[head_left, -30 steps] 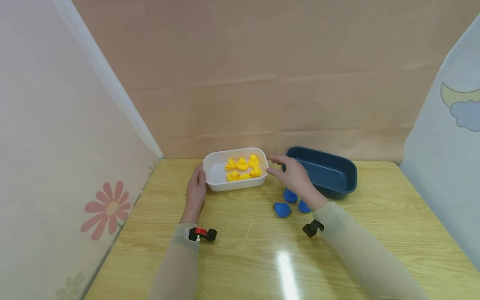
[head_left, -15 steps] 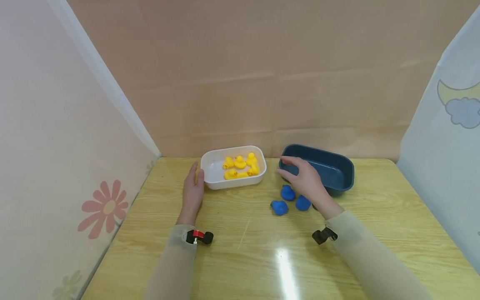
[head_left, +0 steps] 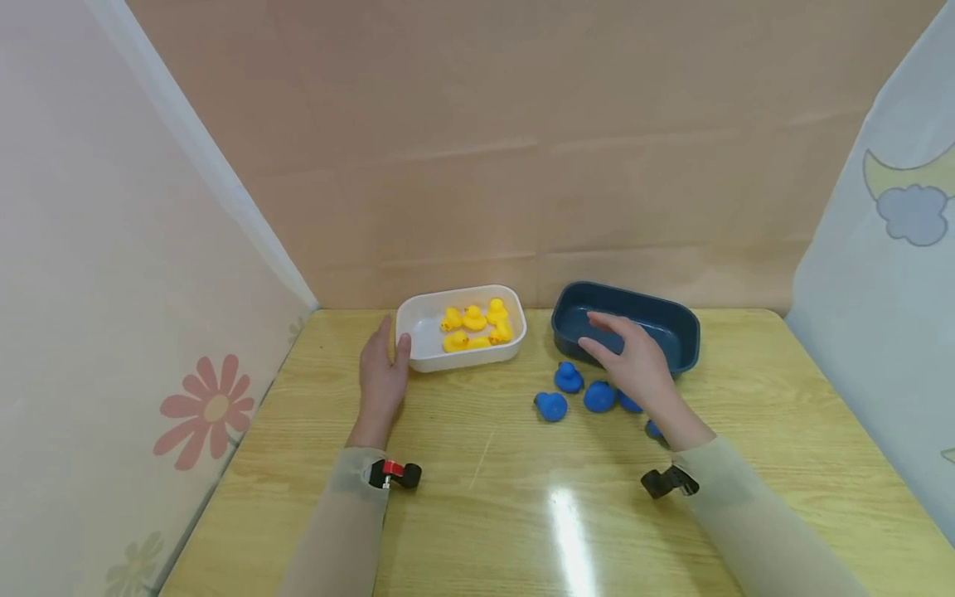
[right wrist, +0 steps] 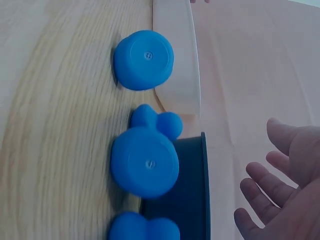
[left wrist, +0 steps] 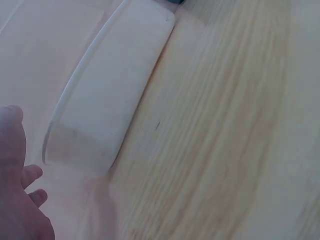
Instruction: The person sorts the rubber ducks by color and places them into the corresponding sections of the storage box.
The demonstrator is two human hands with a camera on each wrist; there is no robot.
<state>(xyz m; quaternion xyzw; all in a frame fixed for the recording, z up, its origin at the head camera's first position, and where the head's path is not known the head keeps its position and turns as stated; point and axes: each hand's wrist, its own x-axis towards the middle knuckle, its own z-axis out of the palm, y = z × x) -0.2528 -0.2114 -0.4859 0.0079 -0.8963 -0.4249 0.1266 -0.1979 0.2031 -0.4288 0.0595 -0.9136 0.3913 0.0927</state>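
Over dark tub [head_left: 630, 302], note right hand [head_left: 639, 362], and beside white tub [head_left: 477, 357], left hand [head_left: 383, 383], both with fingers spread; judge blue ducks [head_left: 552, 407] light, soft, best pinched round body.

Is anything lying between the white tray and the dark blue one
Only bare tabletop shows between the white tray and the dark blue tray in the head view; blue ducks sit outside that gap.
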